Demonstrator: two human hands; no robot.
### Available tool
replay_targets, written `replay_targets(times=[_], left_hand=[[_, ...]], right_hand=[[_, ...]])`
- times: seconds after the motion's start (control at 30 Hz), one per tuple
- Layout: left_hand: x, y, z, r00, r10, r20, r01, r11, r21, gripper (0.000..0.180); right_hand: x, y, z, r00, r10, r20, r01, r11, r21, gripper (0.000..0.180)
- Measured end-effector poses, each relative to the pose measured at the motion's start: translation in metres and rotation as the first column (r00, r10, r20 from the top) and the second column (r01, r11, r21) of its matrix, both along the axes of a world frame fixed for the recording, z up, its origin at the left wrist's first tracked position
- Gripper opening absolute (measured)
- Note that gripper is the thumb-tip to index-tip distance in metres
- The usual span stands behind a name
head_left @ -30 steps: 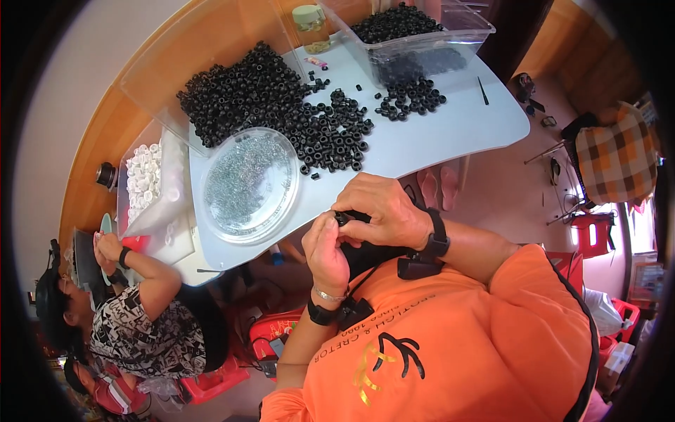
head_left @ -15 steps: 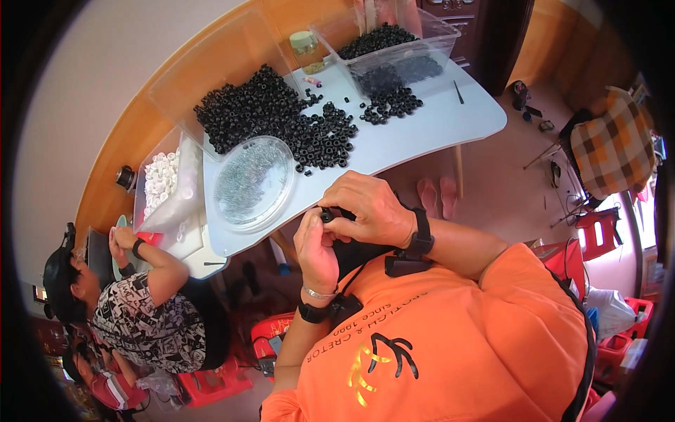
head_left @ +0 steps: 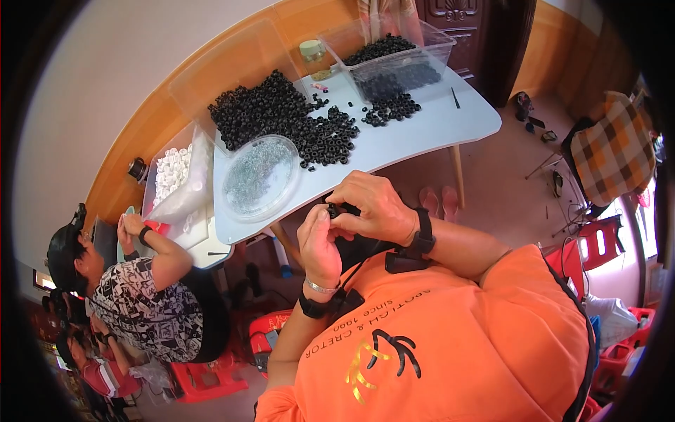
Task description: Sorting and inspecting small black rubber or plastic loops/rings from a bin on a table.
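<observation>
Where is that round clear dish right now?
In the head view, the clear dish sits on the white table, left of the hands, beside the black ring pile.

white table (head_left: 436, 130) | black ring heap (head_left: 281, 116) | round clear dish (head_left: 259, 177) | clear bin (head_left: 394, 60)

A clear plastic bag (head_left: 181, 188) of small white pieces lies slumped at the left end of the white bench (head_left: 429, 126), its mouth facing the neighbouring worker. At the far edge stands a small pale-green lidded jar (head_left: 310, 51), just beside the clear plastic tub (head_left: 394, 60) of black rings. No labels, signs or screens are legible.
</observation>
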State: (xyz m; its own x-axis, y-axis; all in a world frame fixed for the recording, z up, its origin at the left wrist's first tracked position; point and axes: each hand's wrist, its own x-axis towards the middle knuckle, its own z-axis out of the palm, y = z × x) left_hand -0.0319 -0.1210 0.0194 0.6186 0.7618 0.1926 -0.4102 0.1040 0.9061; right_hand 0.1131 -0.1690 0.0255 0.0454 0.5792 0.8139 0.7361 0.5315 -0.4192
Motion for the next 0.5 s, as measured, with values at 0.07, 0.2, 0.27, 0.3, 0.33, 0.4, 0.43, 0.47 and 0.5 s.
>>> replay_targets(times=[0.07,0.2,0.27,0.3,0.33,0.4,0.43,0.47,0.5], left_hand=[[0.001,-0.001,0.003,1.000,0.006,-0.028,-0.005,1.000,0.010,0.031],[0.000,0.002,-0.003,0.999,0.037,-0.013,-0.037,0.999,-0.006,0.030],[0.000,0.005,-0.006,0.997,0.077,-0.023,-0.078,0.997,-0.017,0.031],[0.001,0.007,-0.007,0.997,0.076,-0.018,-0.076,0.997,-0.011,0.031],[-0.001,0.007,-0.008,0.996,0.077,-0.038,-0.078,0.996,-0.033,0.031],[-0.006,0.009,-0.009,0.996,0.065,-0.059,-0.068,0.996,-0.053,0.032],[-0.006,0.009,-0.010,0.996,0.071,-0.045,-0.075,0.994,-0.079,0.032],[-0.007,0.011,-0.011,0.996,0.078,-0.031,-0.081,0.991,-0.106,0.032],[-0.008,0.014,-0.015,0.997,0.077,-0.026,-0.079,0.992,-0.102,0.032]], right_hand=[[-0.001,0.001,0.000,1.000,-0.007,0.000,0.007,1.000,0.019,0.027],[-0.004,0.007,-0.007,1.000,0.012,-0.023,-0.012,1.000,0.002,0.026],[-0.006,0.011,-0.009,0.999,0.022,-0.027,-0.022,1.000,-0.001,0.026],[-0.007,0.012,-0.010,1.000,0.020,-0.020,-0.020,1.000,0.014,0.026],[-0.008,0.013,-0.010,1.000,0.018,-0.012,-0.018,0.999,0.029,0.026],[-0.010,0.015,-0.009,0.999,0.037,-0.011,-0.037,0.999,0.001,0.026],[-0.011,0.018,-0.008,0.999,0.018,0.036,-0.018,1.000,0.012,0.026],[-0.012,0.020,-0.007,0.997,-0.002,0.081,0.000,1.000,0.024,0.026],[-0.013,0.022,-0.007,0.997,-0.017,0.077,0.016,1.000,0.019,0.025]])
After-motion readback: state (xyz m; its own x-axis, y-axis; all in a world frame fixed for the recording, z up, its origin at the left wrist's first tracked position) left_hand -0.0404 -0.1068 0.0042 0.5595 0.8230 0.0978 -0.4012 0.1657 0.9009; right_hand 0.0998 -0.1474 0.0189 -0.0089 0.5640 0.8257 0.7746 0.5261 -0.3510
